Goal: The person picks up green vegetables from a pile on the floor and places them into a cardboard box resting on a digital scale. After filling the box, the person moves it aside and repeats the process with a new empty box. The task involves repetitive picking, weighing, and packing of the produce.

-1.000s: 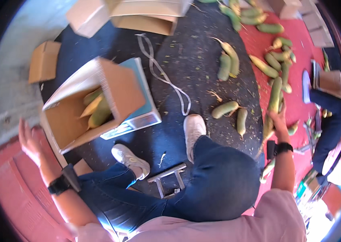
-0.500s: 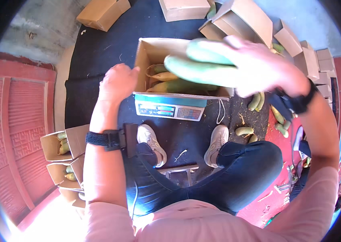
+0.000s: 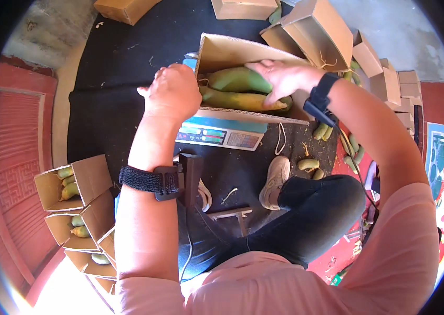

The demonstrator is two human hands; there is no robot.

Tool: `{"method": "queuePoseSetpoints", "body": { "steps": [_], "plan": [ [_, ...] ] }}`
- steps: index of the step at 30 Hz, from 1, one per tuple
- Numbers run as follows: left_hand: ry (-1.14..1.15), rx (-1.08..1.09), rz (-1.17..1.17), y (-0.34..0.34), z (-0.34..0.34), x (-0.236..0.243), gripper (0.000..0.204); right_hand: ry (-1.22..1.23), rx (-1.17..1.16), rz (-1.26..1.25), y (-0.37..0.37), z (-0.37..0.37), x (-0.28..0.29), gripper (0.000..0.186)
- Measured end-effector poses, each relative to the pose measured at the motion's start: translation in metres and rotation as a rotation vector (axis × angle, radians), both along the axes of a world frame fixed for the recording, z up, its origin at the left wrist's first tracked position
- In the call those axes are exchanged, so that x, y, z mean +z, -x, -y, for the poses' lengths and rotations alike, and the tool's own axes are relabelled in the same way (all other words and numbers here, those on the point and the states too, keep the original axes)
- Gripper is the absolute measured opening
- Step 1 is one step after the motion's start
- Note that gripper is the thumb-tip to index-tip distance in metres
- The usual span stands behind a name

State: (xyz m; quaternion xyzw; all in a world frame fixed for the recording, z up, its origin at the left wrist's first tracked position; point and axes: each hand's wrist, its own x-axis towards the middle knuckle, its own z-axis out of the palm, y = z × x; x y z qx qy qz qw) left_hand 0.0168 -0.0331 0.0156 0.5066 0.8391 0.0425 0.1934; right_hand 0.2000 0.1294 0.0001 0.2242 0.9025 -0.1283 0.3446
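Green radishes (image 3: 236, 80) in carton (image 3: 232, 51) under spread right hand (image 3: 290, 77); left hand (image 3: 172, 93) curled, grip unclear

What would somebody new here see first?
Probably the long green vegetables in the open cardboard box, upper middle, with the right hand on them and the left hand at the box's left end. Next might be the blue scale under it, and the red door at far left.

Wears black textured strap (image 3: 137, 179), dark buckle (image 3: 167, 182) and boxy module (image 3: 191, 176) behind grip of left hand (image 3: 174, 94); black band (image 3: 325, 86) with dark block (image 3: 316, 112) behind grip of right hand (image 3: 287, 79). Includes thin cable (image 3: 190, 247), short-sleeved pink shirt (image 3: 253, 286), blue jeans (image 3: 316, 220), pale shoes (image 3: 276, 181) rearward of both grips.
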Motion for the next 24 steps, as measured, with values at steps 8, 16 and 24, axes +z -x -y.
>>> {"method": "queuePoseSetpoints", "body": {
  "steps": [8, 16, 24],
  "plan": [
    [-0.003, -0.1, 0.057, 0.006, -0.01, -0.005, 0.026, 0.114, -0.132, -0.208, -0.018, -0.033, -0.03, 0.047],
    [-0.081, -0.067, -0.032, 0.01, -0.005, -0.013, 0.023, 0.064, -0.21, -0.26, 0.009, 0.001, -0.016, 0.056],
    [0.014, -0.179, -0.037, 0.011, -0.008, 0.001, 0.028, -0.407, 0.001, 0.014, 0.012, 0.018, 0.002, 0.034]
  ]
}}
